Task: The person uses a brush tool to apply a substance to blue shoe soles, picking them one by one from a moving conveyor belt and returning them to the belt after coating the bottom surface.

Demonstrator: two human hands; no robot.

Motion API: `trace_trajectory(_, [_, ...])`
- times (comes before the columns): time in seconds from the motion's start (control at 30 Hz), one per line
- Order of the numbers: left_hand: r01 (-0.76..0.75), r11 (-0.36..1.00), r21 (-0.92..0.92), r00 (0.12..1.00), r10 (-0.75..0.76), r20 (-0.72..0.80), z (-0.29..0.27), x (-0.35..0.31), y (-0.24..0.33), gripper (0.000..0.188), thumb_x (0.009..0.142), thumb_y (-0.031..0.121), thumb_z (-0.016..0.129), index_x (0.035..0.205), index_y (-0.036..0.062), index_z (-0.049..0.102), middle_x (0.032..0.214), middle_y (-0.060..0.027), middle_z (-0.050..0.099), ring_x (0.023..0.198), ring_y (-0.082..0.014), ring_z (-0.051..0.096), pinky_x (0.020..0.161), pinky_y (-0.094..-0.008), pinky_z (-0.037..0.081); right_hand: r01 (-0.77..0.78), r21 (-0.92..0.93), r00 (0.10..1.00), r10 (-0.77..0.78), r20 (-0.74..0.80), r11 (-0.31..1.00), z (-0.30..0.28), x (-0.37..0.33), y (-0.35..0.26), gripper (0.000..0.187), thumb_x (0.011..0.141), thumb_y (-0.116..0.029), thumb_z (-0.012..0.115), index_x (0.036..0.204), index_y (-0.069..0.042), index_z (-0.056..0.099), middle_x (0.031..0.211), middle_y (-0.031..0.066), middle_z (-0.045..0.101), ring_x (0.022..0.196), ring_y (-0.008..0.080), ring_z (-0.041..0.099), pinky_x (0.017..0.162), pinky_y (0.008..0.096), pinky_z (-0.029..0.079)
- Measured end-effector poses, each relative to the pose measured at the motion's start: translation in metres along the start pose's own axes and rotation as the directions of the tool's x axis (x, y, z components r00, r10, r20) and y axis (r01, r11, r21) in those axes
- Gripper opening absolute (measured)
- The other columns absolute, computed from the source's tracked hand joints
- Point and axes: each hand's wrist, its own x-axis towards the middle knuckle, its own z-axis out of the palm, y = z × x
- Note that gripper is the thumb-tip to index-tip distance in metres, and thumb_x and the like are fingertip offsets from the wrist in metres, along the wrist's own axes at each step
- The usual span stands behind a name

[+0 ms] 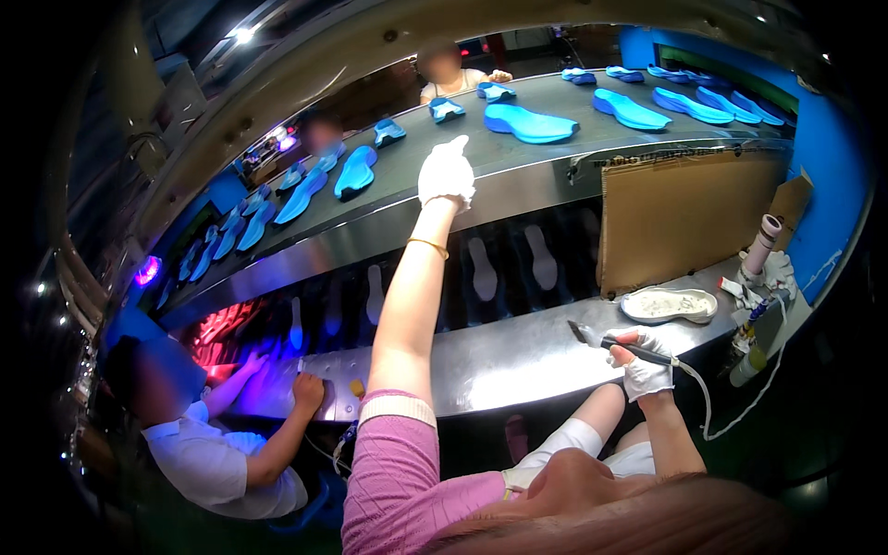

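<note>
Nearest the camera, the right hand (645, 363), in a white glove, is closed around the black handle of a brush tool (618, 345); its bristled tip points left over the lower steel surface (518, 361), and a thin white cord (712, 407) trails from the handle toward the right. Just beyond the tool, a white shoe sole (668, 304) lies flat on that surface, apart from the hand. To its right stand a white tube (762, 243) and some small bottles, beside a cardboard sheet (680, 217) propped upright.

At lower left, a co-worker in a white shirt (217, 467) rests a bare hand on the lower surface near a purple glow.

Farther out, the left arm, in a pink sleeve (393, 462) with a thin gold bracelet (427, 245), stretches up to the conveyor belt (407, 166). The left hand (447, 171), also white-gloved, has its fingers loosely together and reaches over the belt's near edge; it grips nothing that can be seen. The closest thing to it is a blue shoe sole (530, 123), just beyond and to the right, not touched. More blue soles line the belt to both sides.
</note>
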Motion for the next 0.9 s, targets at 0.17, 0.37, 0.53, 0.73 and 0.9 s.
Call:
trace_trajectory(0.17, [0.094, 0.82, 0.565, 0.986, 0.004, -0.17, -0.055, -0.008, -0.057, 0.051, 0.074, 0.007, 0.053, 0.122, 0.0236, 0.051, 0.126, -0.0065, 0.046, 0.119, -0.0269, 0.04, 0.098, -0.0539, 0.029, -0.01, -0.044, 0.998, 0.007, -0.06, 0.999, -0.002, 0.004, 0.009, 0.016, 0.074, 0.006, 0.067, 0.088, 0.0, 0.061, 0.082, 0.0099, 0.064, 0.065, 0.0128, 0.06, 0.062, 0.0237, 0.05])
trace_trajectory(0.37, [0.37, 0.616, 0.696, 0.898, -0.428, -0.099, -0.098, -0.013, -0.127, 0.026, 0.074, 0.026, 0.063, 0.1, 0.0227, 0.064, 0.12, -0.0043, 0.052, 0.113, -0.0232, 0.047, 0.101, -0.0495, 0.027, -0.03, -0.079, 0.999, 0.031, 0.022, 0.996, 0.012, 0.001, 0.014, 0.017, 0.074, 0.008, 0.067, 0.088, 0.0, 0.06, 0.082, 0.0107, 0.064, 0.066, 0.0121, 0.061, 0.062, 0.0231, 0.051])
trace_trajectory(0.53, [-0.039, 0.979, 0.202, 0.957, 0.095, -0.274, -0.083, -0.043, -0.144, 0.018, 0.071, 0.02, 0.069, 0.087, 0.0122, 0.065, 0.112, -0.0094, 0.056, 0.108, -0.0274, 0.049, 0.097, -0.0447, 0.031, 0.048, -0.118, 0.996, -0.038, 0.083, 0.992, 0.013, -0.001, 0.023, 0.018, 0.074, 0.008, 0.067, 0.089, 0.0, 0.06, 0.082, 0.0104, 0.064, 0.067, 0.012, 0.061, 0.063, 0.0234, 0.051])
trace_trajectory(0.73, [-0.296, 0.629, -0.719, 0.911, -0.039, -0.41, -0.108, -0.119, -0.08, 0.029, 0.082, 0.01, 0.064, 0.106, -0.0002, 0.052, 0.117, -0.012, 0.054, 0.102, -0.0191, 0.052, 0.093, -0.0314, 0.038, 0.099, -0.234, 0.989, -0.069, 0.13, 0.967, 0.002, 0.006, 0.013, 0.017, 0.075, 0.006, 0.067, 0.088, 0.0, 0.059, 0.081, 0.0088, 0.064, 0.069, 0.012, 0.061, 0.065, 0.0236, 0.051])
trace_trajectory(0.9, [-0.394, 0.354, -0.848, 0.789, -0.344, -0.51, -0.143, -0.153, -0.042, 0.044, 0.093, 0.036, 0.046, 0.11, -0.0032, 0.056, 0.107, -0.0137, 0.059, 0.096, -0.0201, 0.056, 0.091, -0.0316, 0.043, 0.059, -0.175, 0.998, -0.052, 0.045, 0.983, -0.003, 0.011, 0.011, 0.015, 0.075, 0.006, 0.067, 0.087, 0.0, 0.059, 0.083, 0.0093, 0.065, 0.069, 0.0115, 0.061, 0.065, 0.0227, 0.05])
